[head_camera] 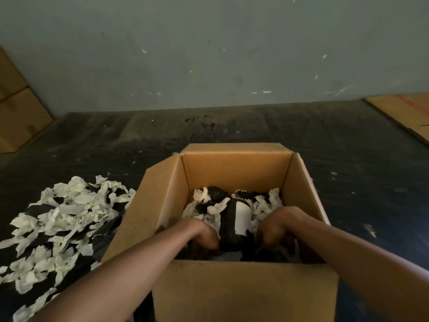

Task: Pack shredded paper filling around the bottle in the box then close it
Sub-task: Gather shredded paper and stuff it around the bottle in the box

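An open cardboard box (234, 173) stands on the dark floor in front of me, flaps up. Inside lies a dark bottle (234, 219) with a white label, amid white and black shredded paper (209, 205). My left hand (204, 233) is down in the box just left of the bottle, fingers curled into the filling. My right hand (276, 226) is on the bottle's right side, fingers also dug into the paper. Both sets of fingertips are hidden in the shadowed filling, so I cannot tell what they hold.
A loose pile of white and black shredded paper (62, 224) spreads on the floor left of the box. Stacked cardboard boxes (16, 108) stand at the far left. Flat cardboard (404, 112) lies at the far right. A grey wall rises behind.
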`<state>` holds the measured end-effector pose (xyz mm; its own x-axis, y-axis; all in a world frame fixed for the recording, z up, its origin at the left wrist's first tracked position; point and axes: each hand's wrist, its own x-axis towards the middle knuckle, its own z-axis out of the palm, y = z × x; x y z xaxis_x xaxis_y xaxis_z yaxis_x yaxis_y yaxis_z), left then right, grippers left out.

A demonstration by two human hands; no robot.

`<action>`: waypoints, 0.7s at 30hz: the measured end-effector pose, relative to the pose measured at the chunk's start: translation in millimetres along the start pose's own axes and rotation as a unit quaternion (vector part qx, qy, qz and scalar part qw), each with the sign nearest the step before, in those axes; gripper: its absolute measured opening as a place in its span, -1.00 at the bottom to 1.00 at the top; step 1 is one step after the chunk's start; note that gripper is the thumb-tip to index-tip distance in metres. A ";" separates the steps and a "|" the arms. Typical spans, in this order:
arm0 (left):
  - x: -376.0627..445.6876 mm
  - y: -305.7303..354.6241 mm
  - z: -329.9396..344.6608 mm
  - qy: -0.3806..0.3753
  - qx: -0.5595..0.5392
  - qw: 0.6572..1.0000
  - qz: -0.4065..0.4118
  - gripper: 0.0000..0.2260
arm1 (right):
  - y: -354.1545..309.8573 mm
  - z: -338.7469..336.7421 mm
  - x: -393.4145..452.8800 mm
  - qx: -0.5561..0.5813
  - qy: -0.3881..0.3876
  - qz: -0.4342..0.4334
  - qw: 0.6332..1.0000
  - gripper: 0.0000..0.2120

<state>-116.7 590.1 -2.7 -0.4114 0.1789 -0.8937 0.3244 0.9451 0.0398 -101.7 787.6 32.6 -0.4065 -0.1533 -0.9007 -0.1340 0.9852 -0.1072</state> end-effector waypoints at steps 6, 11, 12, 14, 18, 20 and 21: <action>-13.0 -14.5 -6.7 0.162 -0.014 0.987 -0.018 -0.56 | 12.5 0.3 -16.4 -0.024 0.135 0.044 0.990 -0.52; -16.1 -19.8 2.2 0.100 -0.068 0.993 -0.006 -0.43 | 12.6 22.2 -4.0 -0.003 0.123 0.053 0.991 -0.44; -23.4 -19.4 -1.1 0.126 -0.072 0.989 0.004 -0.46 | 11.5 17.9 -10.0 0.020 0.137 0.048 0.989 -0.44; -40.9 -19.1 -12.0 0.194 -0.088 0.977 0.018 -0.51 | 8.9 5.8 -22.8 0.069 0.177 0.038 0.981 -0.53; -80.0 -24.7 -27.1 0.270 -0.171 0.947 0.038 -0.58 | -6.6 -15.8 -51.5 0.098 0.281 0.015 0.955 -0.70; -96.4 -30.4 -27.2 0.269 -0.240 0.931 0.046 -0.56 | -20.8 -20.7 -62.7 0.120 0.329 0.000 0.937 -0.67; -104.2 -33.1 -25.5 0.268 -0.269 0.923 0.056 -0.55 | -28.9 -22.5 -67.3 0.125 0.354 -0.005 0.927 -0.62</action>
<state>-106.3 547.1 100.4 -0.8104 0.2578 -0.5262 -0.0196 0.8856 0.4640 -90.8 767.7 105.8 -0.9092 -0.0869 -0.4072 0.0375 0.9569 -0.2879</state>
